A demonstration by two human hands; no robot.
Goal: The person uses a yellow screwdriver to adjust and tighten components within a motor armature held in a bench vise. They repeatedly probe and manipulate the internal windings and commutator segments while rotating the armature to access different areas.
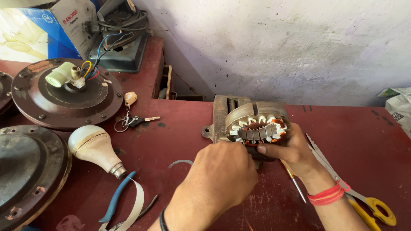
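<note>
The motor stator (257, 128) stands on the red desk (180, 141), against a metal block (222, 112). Your right hand (291, 149) grasps its right rim, fingers (274, 149) curled around it. Your left hand (222, 175) is clenched at its front edge, knuckles up; what it pinches is hidden. Scissors (368, 201) lie just right of your wrist.

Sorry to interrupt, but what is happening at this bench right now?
A person is working on a motor stator with copper windings, on a red table. The right hand steadies it from the side; the left hand reaches in at its front edge. Yellow-handled scissors, a screwdriver, blue pliers and a bulb lie nearby.
</note>
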